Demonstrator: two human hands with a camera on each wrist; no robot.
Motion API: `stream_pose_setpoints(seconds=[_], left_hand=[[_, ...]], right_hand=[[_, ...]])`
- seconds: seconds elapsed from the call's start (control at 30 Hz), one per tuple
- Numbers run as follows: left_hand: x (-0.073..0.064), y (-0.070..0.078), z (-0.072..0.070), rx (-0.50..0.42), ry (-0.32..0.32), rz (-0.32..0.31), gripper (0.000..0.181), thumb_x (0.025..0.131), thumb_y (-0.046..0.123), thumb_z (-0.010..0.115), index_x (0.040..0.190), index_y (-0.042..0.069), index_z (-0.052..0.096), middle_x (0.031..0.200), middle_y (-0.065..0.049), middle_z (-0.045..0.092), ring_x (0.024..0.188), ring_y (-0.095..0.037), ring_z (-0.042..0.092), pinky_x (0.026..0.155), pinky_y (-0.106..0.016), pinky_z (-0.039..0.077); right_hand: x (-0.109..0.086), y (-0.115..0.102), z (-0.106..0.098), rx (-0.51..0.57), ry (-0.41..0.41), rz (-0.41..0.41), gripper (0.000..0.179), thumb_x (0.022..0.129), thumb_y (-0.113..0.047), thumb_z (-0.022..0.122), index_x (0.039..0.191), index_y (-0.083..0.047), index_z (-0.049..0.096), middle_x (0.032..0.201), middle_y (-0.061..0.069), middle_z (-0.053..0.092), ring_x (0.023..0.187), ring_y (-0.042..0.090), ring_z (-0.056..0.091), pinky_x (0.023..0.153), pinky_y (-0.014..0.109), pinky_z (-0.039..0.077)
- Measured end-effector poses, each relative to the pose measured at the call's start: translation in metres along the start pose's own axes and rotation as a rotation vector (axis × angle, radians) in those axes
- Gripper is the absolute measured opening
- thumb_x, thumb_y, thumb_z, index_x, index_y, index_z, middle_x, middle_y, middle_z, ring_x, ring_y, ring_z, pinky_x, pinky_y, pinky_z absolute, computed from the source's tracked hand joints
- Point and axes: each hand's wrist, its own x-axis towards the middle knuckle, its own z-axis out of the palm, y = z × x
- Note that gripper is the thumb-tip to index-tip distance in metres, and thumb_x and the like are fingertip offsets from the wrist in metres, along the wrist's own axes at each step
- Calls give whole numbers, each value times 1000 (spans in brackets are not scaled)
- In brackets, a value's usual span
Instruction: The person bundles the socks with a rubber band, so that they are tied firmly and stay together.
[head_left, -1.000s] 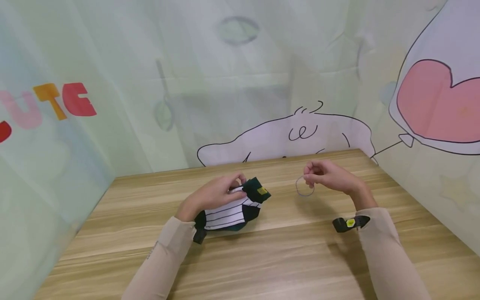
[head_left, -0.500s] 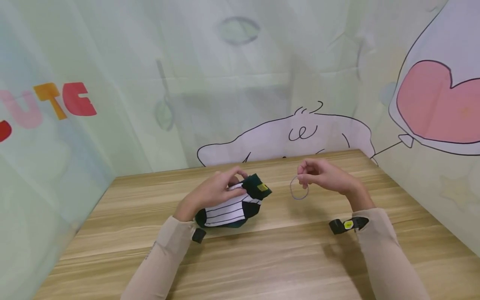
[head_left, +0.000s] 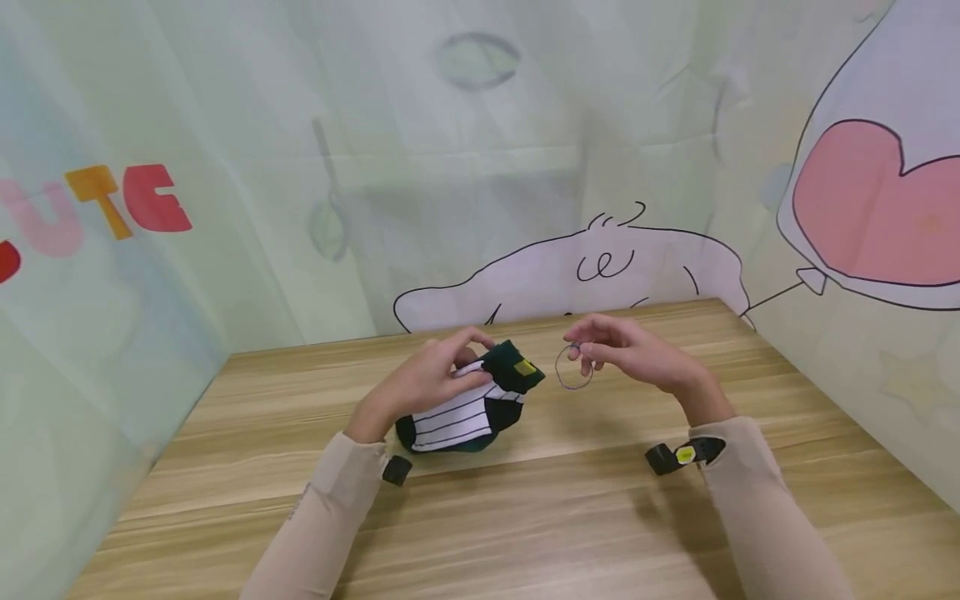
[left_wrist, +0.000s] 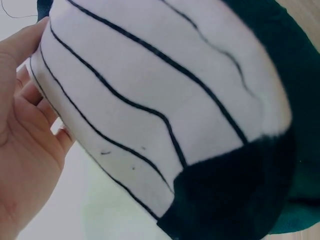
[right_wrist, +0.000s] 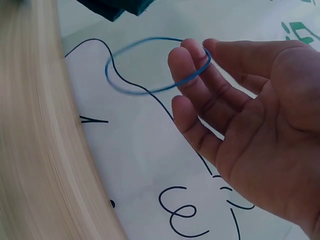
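- Left hand (head_left: pixel 427 382) pinching the striped sock (head_left: pixel 453 421) near its dark green cuff (head_left: pixel 506 365), over the wooden table (head_left: pixel 570 508)!
- Right hand (head_left: pixel 637 354), thumb meeting finger, pinching a blue band (right_wrist: pixel 165 89)!
- Blue band hanging at the cuff's three o'clock, close but apart!

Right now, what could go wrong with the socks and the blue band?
The thin blue band might slip away, since the right hand holds it just at one edge. The socks could droop or come apart, because the left hand grips them near the green cuff.
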Motion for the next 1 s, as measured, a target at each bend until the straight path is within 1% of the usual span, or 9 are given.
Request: stream_pose_setpoints(seconds=[0.1, 0.23, 0.37, 0.47, 0.63, 0.7, 0.87, 0.93, 1.0], left_hand=[[0, 0, 0, -1, 6, 14, 36, 97, 18, 68, 130, 14, 53, 92, 5, 73, 72, -11, 62, 71, -33, 50], [2, 0, 0, 2, 15, 36, 36, 97, 18, 68, 130, 13, 53, 91, 5, 73, 72, -10, 62, 70, -32, 50], [1, 2, 0, -3, 42, 35, 35, 97, 17, 68, 129, 13, 54, 90, 5, 72, 77, -9, 64, 72, -33, 51], [0, 3, -1, -14, 51, 38, 35, 97, 16, 67, 129, 13, 54, 92, 4, 73, 81, -10, 66, 75, -35, 52], [0, 5, -4, -16, 62, 34, 35, 98, 15, 67, 130, 12, 53, 93, 4, 73, 82, -11, 66, 76, -35, 51], [0, 5, -4, -14, 67, 36, 35, 98, 16, 67, 130, 12, 53, 92, 4, 73, 82, -11, 65, 76, -35, 51], [0, 5, -5, -11, 73, 52, 35, 98, 16, 67, 130, 12, 53, 93, 4, 73, 82, -11, 66, 77, -35, 52], [0, 5, -5, -9, 75, 49, 35, 97, 16, 67, 130, 12, 53, 92, 4, 72, 83, -11, 66, 77, -35, 53], [-1, 6, -5, -6, 74, 44, 36, 97, 16, 67, 130, 13, 53, 93, 4, 72, 84, -11, 66, 77, -35, 53]], right_hand=[[1, -2, 3, 21, -6, -33, 27, 104, -9, 52, 130, -3, 57, 117, 16, 65, 93, 36, 64, 90, 45, 51], [4, -3, 7, 64, -21, -86, 33, 104, -5, 49, 136, -4, 55, 126, 19, 61, 96, 37, 65, 91, 46, 51], [6, -5, 11, 108, -40, -136, 36, 104, -1, 47, 140, -2, 51, 134, 21, 56, 95, 36, 65, 90, 48, 52], [7, -7, 13, 128, -40, -160, 39, 103, 2, 46, 141, -5, 50, 137, 20, 54, 93, 37, 66, 91, 47, 52], [8, -9, 15, 135, -35, -185, 44, 102, 6, 46, 142, -10, 51, 141, 18, 53, 90, 38, 65, 90, 42, 53], [8, -10, 16, 135, -36, -192, 46, 101, 7, 46, 143, -10, 50, 143, 18, 52, 88, 40, 65, 89, 43, 53], [9, -11, 17, 129, -34, -194, 52, 100, 8, 47, 147, -13, 46, 147, 17, 49, 81, 37, 67, 85, 43, 55], [9, -11, 18, 133, -34, -191, 54, 99, 8, 49, 149, -14, 45, 148, 17, 48, 77, 35, 68, 83, 43, 56], [10, -10, 20, 142, -32, -189, 55, 99, 7, 51, 149, -14, 45, 149, 18, 47, 74, 37, 67, 81, 43, 56]])
